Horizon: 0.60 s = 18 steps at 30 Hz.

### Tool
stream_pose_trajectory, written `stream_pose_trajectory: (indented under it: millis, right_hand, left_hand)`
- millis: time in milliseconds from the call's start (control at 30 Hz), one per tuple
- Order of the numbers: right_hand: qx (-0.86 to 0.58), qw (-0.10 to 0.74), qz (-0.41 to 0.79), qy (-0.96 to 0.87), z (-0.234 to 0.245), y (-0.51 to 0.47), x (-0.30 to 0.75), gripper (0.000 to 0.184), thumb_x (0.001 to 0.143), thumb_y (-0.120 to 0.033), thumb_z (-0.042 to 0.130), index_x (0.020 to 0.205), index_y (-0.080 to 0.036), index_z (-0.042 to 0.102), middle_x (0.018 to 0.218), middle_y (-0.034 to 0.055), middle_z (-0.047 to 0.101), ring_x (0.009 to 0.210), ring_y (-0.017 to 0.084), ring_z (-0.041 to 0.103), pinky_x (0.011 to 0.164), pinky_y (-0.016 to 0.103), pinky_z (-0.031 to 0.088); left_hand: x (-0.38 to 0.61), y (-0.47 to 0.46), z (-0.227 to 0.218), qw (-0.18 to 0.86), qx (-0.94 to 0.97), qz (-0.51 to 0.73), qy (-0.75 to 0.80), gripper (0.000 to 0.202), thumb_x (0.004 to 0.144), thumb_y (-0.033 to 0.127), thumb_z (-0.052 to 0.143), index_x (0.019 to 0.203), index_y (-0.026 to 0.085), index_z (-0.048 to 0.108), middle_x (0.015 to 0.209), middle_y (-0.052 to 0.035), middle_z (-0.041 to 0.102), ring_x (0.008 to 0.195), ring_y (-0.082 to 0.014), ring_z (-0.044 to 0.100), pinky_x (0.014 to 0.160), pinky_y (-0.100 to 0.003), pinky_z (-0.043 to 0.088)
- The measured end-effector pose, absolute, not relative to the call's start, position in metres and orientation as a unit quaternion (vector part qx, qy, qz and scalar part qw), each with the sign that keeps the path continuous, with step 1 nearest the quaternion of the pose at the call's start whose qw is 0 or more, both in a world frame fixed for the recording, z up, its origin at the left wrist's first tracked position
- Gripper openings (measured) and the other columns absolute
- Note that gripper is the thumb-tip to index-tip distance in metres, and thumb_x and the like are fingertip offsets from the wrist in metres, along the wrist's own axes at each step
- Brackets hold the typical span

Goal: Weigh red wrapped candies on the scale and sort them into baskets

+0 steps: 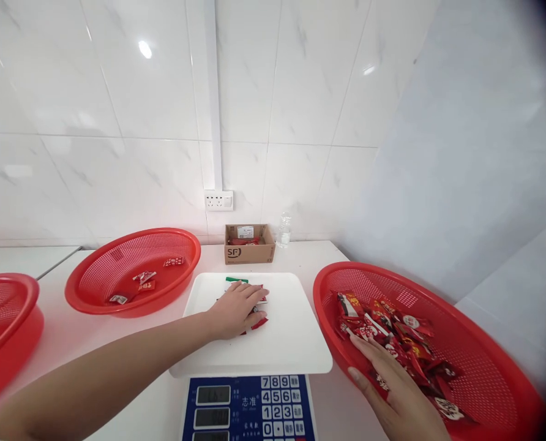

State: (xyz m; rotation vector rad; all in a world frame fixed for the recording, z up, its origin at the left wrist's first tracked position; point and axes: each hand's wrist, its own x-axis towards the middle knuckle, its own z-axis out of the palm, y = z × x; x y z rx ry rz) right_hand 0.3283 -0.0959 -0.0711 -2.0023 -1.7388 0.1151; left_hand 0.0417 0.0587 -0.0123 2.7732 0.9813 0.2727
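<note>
My left hand [237, 311] is over the white scale tray [291, 349], its fingers and thumb closed round a few small wrapped snack packets [260, 323], mostly red. The palm hides most of them, and a green-edged packet [236, 280] pokes out beyond the knuckles. On the right, my right hand [395, 392] reaches over the near rim of a red plastic basket [484, 331]. Its fingers are stretched out and the thumb is apart, against a pile of red wrapped packets [411, 343]. No packet is seen gripped in it.
Below the tray is the blue scale keypad [248, 407] with its displays. Another red basket [130, 251] holds several packets, and part of a third basket [7, 343] shows at far left. A cardboard box [250, 252] and clear bottle [284, 229] stand by the wall.
</note>
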Motion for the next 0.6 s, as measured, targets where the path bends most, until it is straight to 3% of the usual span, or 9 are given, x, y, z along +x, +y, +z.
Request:
stream_pose_trajectory:
  millis: [200,400,600]
  right_hand:
    - [-0.745,0.221,0.06,-0.627,-0.067,-0.095,0.323,0.052,0.084,-0.055,0.038,0.127,-0.029,0.05,0.137,-0.0003,0.048,0.129,0.024,0.038,0.101,0.046,0.041]
    - [-0.758,0.228,0.076,-0.606,-0.06,-0.094,0.318,0.059,0.083,-0.058,0.035,0.127,-0.023,0.051,0.137,0.0029,0.047,0.129,0.025,0.039,0.104,0.048,0.036]
    - [-0.752,0.244,0.065,-0.609,-0.061,-0.094,0.318,0.058,0.082,-0.058,0.037,0.125,-0.023,0.053,0.135,0.0048,0.05,0.127,0.026,0.042,0.103,0.047,0.038]
  left_hand:
    - [0.024,0.067,0.001,0.162,0.917,0.113,0.347,0.06,0.089,0.053,0.036,0.137,0.017,0.032,0.142,-0.0117,0.038,0.13,-0.0244,0.033,0.107,-0.04,0.027]
    - [0.02,0.067,-0.003,0.169,0.905,0.033,0.389,0.071,0.082,0.07,0.028,0.14,0.029,0.027,0.151,-0.0099,0.02,0.139,-0.0318,0.01,0.108,-0.057,0.009]
    - [0.023,0.067,-0.017,0.14,0.92,0.039,0.364,0.072,0.08,0.07,0.032,0.14,0.03,0.03,0.15,-0.0105,0.025,0.138,-0.032,0.014,0.108,-0.056,0.012]
